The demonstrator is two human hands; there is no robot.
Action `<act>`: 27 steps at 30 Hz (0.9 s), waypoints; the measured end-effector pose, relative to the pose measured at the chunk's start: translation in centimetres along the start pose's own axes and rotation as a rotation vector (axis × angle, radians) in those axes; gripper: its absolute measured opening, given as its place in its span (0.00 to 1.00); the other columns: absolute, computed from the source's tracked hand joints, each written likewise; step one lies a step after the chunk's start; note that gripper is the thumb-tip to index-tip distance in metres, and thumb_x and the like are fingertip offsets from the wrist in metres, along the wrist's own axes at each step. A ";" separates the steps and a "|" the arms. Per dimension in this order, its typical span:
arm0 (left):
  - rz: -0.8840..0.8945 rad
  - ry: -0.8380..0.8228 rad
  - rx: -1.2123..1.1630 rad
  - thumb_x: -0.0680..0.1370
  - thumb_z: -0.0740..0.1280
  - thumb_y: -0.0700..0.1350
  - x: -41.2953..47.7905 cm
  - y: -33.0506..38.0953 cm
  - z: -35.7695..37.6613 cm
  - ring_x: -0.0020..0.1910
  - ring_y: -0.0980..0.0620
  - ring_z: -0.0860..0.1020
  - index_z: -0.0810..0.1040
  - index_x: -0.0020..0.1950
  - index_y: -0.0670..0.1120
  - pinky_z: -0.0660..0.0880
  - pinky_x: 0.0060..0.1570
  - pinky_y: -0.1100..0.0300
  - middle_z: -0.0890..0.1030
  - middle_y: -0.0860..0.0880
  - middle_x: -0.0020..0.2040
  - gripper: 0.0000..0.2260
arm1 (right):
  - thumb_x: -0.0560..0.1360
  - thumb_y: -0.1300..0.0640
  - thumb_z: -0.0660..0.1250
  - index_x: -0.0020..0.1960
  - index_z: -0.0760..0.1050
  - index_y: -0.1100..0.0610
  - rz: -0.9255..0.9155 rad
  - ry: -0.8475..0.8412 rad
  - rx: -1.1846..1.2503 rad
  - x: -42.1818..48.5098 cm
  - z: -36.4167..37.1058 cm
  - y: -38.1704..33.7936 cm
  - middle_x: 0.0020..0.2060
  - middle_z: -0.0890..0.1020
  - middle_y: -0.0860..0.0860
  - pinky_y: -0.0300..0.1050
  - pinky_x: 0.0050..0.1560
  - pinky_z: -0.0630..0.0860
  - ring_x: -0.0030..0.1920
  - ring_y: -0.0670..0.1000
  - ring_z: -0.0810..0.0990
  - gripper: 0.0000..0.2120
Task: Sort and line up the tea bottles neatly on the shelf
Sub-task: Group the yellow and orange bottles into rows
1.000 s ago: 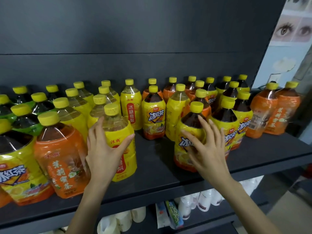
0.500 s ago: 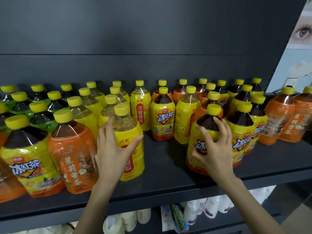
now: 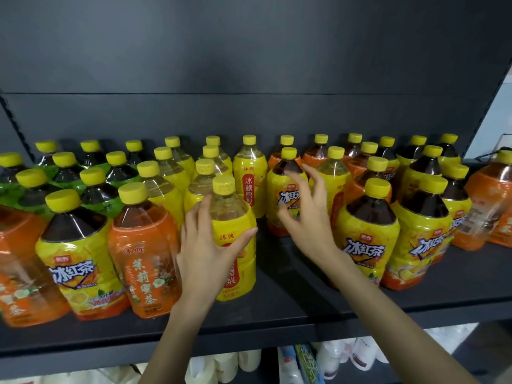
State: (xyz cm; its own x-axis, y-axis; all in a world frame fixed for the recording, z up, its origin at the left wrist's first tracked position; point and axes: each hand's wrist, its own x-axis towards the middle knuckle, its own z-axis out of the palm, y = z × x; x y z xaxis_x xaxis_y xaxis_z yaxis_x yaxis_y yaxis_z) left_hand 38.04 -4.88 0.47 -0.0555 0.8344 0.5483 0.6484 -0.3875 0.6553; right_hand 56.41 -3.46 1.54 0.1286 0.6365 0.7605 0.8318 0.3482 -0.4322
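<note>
Many yellow-capped tea bottles stand on a dark shelf point(image 3: 291, 306). My left hand point(image 3: 206, 250) is wrapped around a yellow-labelled pale bottle point(image 3: 235, 225) at the front centre. My right hand point(image 3: 307, 214) hovers with fingers spread in front of a dark iced-tea bottle with a yellow label point(image 3: 286, 189), not gripping it. To its right stand two more dark iced-tea bottles point(image 3: 368, 236) near the shelf front. An orange-labelled bottle point(image 3: 144, 253) and another iced-tea bottle point(image 3: 74, 256) stand left of my left hand.
Green-labelled bottles point(image 3: 91, 187) fill the back left, orange ones point(image 3: 487, 206) the far right. The shelf's dark back panel point(image 3: 249, 112) rises behind. White bottles and tubes point(image 3: 332, 358) sit on the shelf below. A bare strip of shelf lies between my hands.
My right hand has left the front iced-tea bottle and moved left and further back toward another iced-tea bottle. My left hand stays on the yellow bottle. The view shifted left.
</note>
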 end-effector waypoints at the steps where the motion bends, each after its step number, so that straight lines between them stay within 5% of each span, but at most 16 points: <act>1: -0.001 -0.001 0.004 0.64 0.61 0.71 0.0 0.0 0.0 0.69 0.49 0.64 0.57 0.75 0.54 0.70 0.55 0.46 0.65 0.51 0.70 0.43 | 0.74 0.58 0.69 0.73 0.61 0.53 0.102 -0.046 -0.019 1.4 1.2 0.7 0.73 0.55 0.57 0.54 0.68 0.67 0.74 0.57 0.56 0.31; 4: 0.013 0.000 -0.006 0.65 0.61 0.71 0.0 -0.2 -0.1 0.68 0.50 0.64 0.56 0.74 0.55 0.70 0.55 0.47 0.65 0.52 0.69 0.42 | 0.74 0.52 0.70 0.78 0.43 0.53 0.295 -0.197 -0.216 4.4 4.0 3.0 0.75 0.48 0.63 0.56 0.72 0.61 0.76 0.61 0.50 0.44; 7: 0.018 -0.007 -0.027 0.65 0.61 0.72 0.1 -0.3 -0.1 0.68 0.52 0.64 0.56 0.74 0.56 0.69 0.54 0.49 0.65 0.53 0.69 0.42 | 0.72 0.46 0.71 0.77 0.35 0.49 0.283 -0.241 -0.396 5.0 5.6 3.8 0.74 0.52 0.65 0.56 0.69 0.60 0.75 0.62 0.52 0.51; 13: 0.017 -0.009 -0.031 0.65 0.61 0.72 0.1 -0.5 0.1 0.68 0.53 0.63 0.54 0.73 0.59 0.67 0.51 0.52 0.64 0.54 0.69 0.41 | 0.68 0.39 0.71 0.76 0.35 0.45 0.252 -0.160 -0.536 5.3 6.1 3.7 0.68 0.62 0.66 0.54 0.61 0.66 0.65 0.62 0.66 0.53; 17: 0.008 -0.011 -0.026 0.64 0.61 0.73 0.2 -0.5 0.1 0.68 0.52 0.64 0.53 0.72 0.61 0.70 0.54 0.45 0.63 0.54 0.69 0.40 | 0.69 0.44 0.73 0.76 0.38 0.42 0.203 -0.175 -0.404 4.6 6.3 2.8 0.68 0.60 0.66 0.56 0.60 0.72 0.66 0.64 0.63 0.51; 27: 0.027 -0.011 -0.021 0.65 0.62 0.72 0.2 -0.9 0.1 0.68 0.51 0.64 0.54 0.73 0.58 0.70 0.55 0.47 0.64 0.53 0.69 0.41 | 0.71 0.46 0.70 0.73 0.55 0.41 0.144 -0.265 -0.316 -1.5 0.1 -0.7 0.71 0.52 0.57 0.51 0.54 0.75 0.71 0.59 0.53 0.36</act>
State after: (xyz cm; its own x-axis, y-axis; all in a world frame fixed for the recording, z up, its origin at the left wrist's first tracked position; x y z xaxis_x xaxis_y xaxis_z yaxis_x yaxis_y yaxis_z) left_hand 37.53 -4.31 -0.07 -0.0298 0.8275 0.5607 0.6337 -0.4181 0.6508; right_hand 55.59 -4.61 0.62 0.1470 0.8322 0.5346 0.9451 0.0413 -0.3243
